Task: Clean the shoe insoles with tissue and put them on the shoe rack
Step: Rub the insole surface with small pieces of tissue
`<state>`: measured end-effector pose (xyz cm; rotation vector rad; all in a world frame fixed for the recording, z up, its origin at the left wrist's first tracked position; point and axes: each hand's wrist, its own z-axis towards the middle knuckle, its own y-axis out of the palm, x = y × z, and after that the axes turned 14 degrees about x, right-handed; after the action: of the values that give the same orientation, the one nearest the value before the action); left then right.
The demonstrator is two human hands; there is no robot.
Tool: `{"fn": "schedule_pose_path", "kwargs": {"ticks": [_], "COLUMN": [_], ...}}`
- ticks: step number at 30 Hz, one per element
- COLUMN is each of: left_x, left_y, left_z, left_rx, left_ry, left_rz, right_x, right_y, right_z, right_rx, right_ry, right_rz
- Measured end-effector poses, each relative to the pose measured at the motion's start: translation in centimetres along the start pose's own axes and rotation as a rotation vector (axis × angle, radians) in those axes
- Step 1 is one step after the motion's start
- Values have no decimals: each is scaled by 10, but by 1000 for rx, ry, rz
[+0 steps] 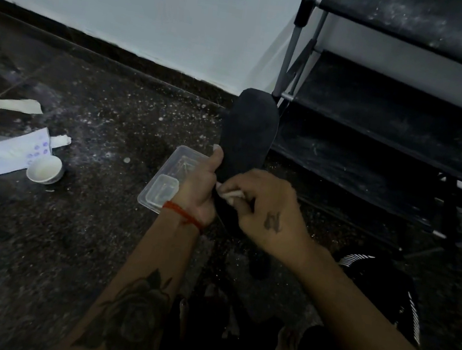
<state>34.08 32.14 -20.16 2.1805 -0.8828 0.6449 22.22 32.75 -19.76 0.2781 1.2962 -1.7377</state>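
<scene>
Left hand (203, 184) closed on black insole (248, 135), held upright above floor (82, 228), toe end up, just beside shoe rack (378, 130). Right hand (267, 206) pinched shut on white tissue (231, 195), pressed against insole's lower part. Clear tray (164, 178) behind left hand. White cup (45, 169) and tissue pack (13, 154) well apart at left.

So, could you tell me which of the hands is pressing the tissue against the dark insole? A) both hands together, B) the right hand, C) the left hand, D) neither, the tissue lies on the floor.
B: the right hand pinches the white tissue against the insole, while the left hand only grips the insole's edge.
</scene>
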Motion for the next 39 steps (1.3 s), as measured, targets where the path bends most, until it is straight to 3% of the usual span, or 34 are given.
{"fn": "schedule_pose_path", "kwargs": {"ticks": [4,10,17,21,23,25,30,36,39], "left_x": [1,0,1,1,-1,-1,3,3,2], "left_y": [1,1,0,5,6,4,2,7,3], "left_z": [-1,1,1,-6,-7,-5,-7,-14,-7], "left_rx": [14,-63,-50,-70,-89,-83,-14,-83,-77], "left_ry": [3,-44,-13,3,27,21,-28,-10,-36], "left_rz": [-22,39,81,129,162,171,89,82,110], "right_x": [6,11,1,16,15,9,5,19,10], "right_y": [-13,-1,-12,-12,-5,0,-12,-7,2], "right_z": [2,2,6,9,9,9,9,10,8], "right_rx": [-131,195,-117,187,255,200,-168,189,52], "right_ry": [-7,61,146,187,213,228,176,197,151], "right_rz": [51,-95,70,-142,-144,-33,117,-97,8]}}
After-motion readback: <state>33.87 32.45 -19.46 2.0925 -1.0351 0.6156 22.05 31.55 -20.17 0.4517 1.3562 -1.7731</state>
